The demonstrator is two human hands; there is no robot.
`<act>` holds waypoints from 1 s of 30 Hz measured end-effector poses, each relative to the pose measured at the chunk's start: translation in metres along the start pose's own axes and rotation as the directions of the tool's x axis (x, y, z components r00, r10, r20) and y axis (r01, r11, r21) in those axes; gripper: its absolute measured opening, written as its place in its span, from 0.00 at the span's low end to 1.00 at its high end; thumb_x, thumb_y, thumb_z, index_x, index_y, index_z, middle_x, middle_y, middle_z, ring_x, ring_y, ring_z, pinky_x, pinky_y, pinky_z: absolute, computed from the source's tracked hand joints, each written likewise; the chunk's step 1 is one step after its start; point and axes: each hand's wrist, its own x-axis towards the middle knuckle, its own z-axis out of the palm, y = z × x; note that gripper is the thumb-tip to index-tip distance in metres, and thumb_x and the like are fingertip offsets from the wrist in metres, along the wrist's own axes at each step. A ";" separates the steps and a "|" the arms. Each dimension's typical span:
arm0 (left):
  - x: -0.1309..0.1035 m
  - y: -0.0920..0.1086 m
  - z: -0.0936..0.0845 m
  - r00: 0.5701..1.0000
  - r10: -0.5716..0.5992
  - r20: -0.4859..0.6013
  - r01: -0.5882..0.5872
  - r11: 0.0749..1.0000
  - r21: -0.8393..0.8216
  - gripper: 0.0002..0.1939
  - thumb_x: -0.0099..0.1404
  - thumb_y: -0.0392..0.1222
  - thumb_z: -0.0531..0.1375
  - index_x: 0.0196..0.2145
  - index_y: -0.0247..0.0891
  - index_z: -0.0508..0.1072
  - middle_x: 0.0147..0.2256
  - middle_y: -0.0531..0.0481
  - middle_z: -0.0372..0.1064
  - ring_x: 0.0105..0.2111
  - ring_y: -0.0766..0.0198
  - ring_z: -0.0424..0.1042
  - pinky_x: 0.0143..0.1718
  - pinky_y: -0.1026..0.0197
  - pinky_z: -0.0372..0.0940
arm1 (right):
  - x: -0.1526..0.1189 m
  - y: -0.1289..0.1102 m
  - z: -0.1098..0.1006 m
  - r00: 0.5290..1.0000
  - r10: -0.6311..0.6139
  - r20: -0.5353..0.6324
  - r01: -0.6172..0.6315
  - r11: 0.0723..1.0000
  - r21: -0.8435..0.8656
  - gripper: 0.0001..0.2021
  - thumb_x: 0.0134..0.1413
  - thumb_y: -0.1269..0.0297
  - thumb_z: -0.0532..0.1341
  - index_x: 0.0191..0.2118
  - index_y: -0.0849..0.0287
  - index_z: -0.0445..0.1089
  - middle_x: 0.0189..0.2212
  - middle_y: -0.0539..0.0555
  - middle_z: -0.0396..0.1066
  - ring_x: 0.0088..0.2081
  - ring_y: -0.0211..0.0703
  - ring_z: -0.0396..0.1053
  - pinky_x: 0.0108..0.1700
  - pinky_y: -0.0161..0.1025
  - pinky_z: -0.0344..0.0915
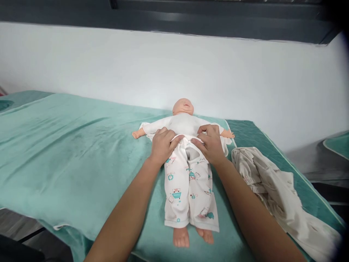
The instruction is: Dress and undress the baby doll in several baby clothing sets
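Observation:
A baby doll [183, 123] lies on its back, head toward the wall and arms spread wide. White printed trousers [176, 189] cover its legs, with both feet [181, 237] showing below the hems. My left hand [164, 143] pinches the waistband on the left side of the doll's belly, thumb pointing inward. At the other side of the waistband my right hand [210, 143] has its fingers curled and its thumb on the cloth. Between the legs the trousers show an opening. Under the doll's arms and torso, edges of another white cloth stick out.
A green cover [68, 156] spreads over the bed, its front edge hanging down at the lower left. Crumpled cream clothing [268, 178] lies to the right of the doll. Behind the bed rises a white wall [109, 65], with a dark ledge [174, 18] above it.

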 end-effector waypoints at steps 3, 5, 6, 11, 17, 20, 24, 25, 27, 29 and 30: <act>-0.002 -0.004 -0.001 0.999 -0.021 -0.024 0.022 0.999 0.033 0.22 0.72 0.55 0.50 0.25 0.40 0.67 0.23 0.51 0.67 0.31 0.59 0.64 0.37 0.54 0.53 | -0.004 0.003 -0.007 1.000 -0.015 0.010 0.015 0.999 -0.037 0.18 0.63 0.55 0.58 0.24 0.57 0.67 0.37 0.55 0.68 0.43 0.49 0.58 0.47 0.48 0.56; -0.004 -0.006 -0.002 0.999 -0.035 -0.039 0.036 0.999 0.030 0.22 0.71 0.55 0.51 0.25 0.40 0.67 0.23 0.51 0.67 0.30 0.59 0.64 0.37 0.54 0.53 | -0.008 0.005 -0.012 1.000 -0.005 0.013 0.005 0.999 -0.038 0.18 0.63 0.56 0.58 0.23 0.56 0.67 0.35 0.55 0.69 0.41 0.48 0.58 0.46 0.48 0.56; -0.004 -0.007 -0.002 0.998 -0.043 -0.043 0.044 0.999 0.022 0.22 0.71 0.55 0.51 0.25 0.40 0.68 0.23 0.51 0.66 0.30 0.59 0.64 0.36 0.54 0.53 | -0.011 0.006 -0.014 1.000 0.012 0.012 -0.011 1.000 -0.029 0.17 0.63 0.56 0.58 0.23 0.56 0.67 0.35 0.54 0.69 0.41 0.48 0.58 0.46 0.48 0.55; -0.005 -0.008 -0.005 0.998 -0.067 -0.011 0.067 0.998 -0.002 0.22 0.70 0.56 0.52 0.25 0.40 0.70 0.23 0.51 0.67 0.30 0.59 0.64 0.36 0.54 0.52 | -0.023 0.008 -0.023 0.994 0.094 0.051 -0.095 0.995 0.018 0.18 0.65 0.56 0.56 0.24 0.56 0.67 0.32 0.53 0.69 0.39 0.46 0.59 0.44 0.46 0.54; -0.010 -0.008 -0.006 0.997 -0.076 -0.004 0.075 0.994 -0.077 0.23 0.70 0.53 0.54 0.21 0.39 0.66 0.22 0.52 0.67 0.29 0.61 0.62 0.35 0.55 0.51 | -0.033 0.007 -0.028 0.976 0.164 0.142 -0.158 0.986 -0.057 0.21 0.67 0.54 0.53 0.22 0.57 0.64 0.23 0.51 0.66 0.33 0.44 0.59 0.39 0.44 0.50; -0.013 -0.008 -0.007 0.994 -0.102 -0.025 0.098 0.987 -0.124 0.24 0.70 0.53 0.54 0.19 0.39 0.63 0.20 0.53 0.64 0.28 0.62 0.61 0.34 0.56 0.52 | -0.036 0.006 -0.029 0.959 0.216 0.183 -0.211 0.976 -0.046 0.24 0.67 0.52 0.52 0.20 0.57 0.60 0.20 0.50 0.64 0.31 0.42 0.59 0.37 0.42 0.49; -0.019 -0.006 -0.012 0.992 -0.128 -0.012 0.123 0.976 -0.179 0.24 0.70 0.51 0.54 0.19 0.40 0.60 0.19 0.54 0.60 0.27 0.62 0.60 0.34 0.57 0.54 | -0.040 0.005 -0.029 0.931 0.262 0.255 -0.279 0.960 0.034 0.24 0.67 0.49 0.52 0.22 0.57 0.62 0.22 0.50 0.65 0.32 0.42 0.61 0.36 0.39 0.52; -0.021 -0.005 -0.013 0.991 -0.135 -0.008 0.131 0.973 -0.188 0.24 0.70 0.51 0.54 0.18 0.40 0.59 0.19 0.54 0.59 0.27 0.63 0.60 0.33 0.57 0.54 | -0.042 0.005 -0.029 0.924 0.276 0.265 -0.294 0.955 0.032 0.24 0.66 0.48 0.52 0.23 0.56 0.63 0.22 0.50 0.65 0.32 0.42 0.62 0.36 0.39 0.52; -0.025 -0.003 -0.016 0.989 -0.151 -0.006 0.147 0.968 -0.202 0.25 0.70 0.51 0.54 0.17 0.40 0.57 0.18 0.54 0.57 0.26 0.63 0.59 0.33 0.57 0.54 | -0.045 0.005 -0.029 0.907 0.309 0.287 -0.324 0.946 0.006 0.23 0.65 0.46 0.52 0.24 0.56 0.64 0.23 0.49 0.64 0.31 0.42 0.62 0.36 0.38 0.52; -0.028 -0.002 -0.019 0.986 -0.167 -0.013 0.161 0.963 -0.214 0.25 0.70 0.50 0.54 0.17 0.40 0.55 0.18 0.54 0.55 0.25 0.63 0.57 0.32 0.57 0.54 | -0.047 0.006 -0.029 0.889 0.338 0.307 -0.352 0.936 -0.012 0.24 0.64 0.44 0.53 0.23 0.56 0.63 0.23 0.49 0.63 0.29 0.41 0.61 0.35 0.38 0.52; -0.029 -0.001 -0.020 0.983 -0.180 -0.019 0.172 0.960 -0.221 0.25 0.70 0.50 0.54 0.17 0.40 0.55 0.18 0.55 0.54 0.25 0.63 0.57 0.32 0.57 0.54 | -0.047 0.006 -0.029 0.882 0.350 0.316 -0.365 0.931 -0.013 0.24 0.63 0.44 0.53 0.23 0.56 0.62 0.22 0.48 0.63 0.28 0.40 0.61 0.35 0.38 0.52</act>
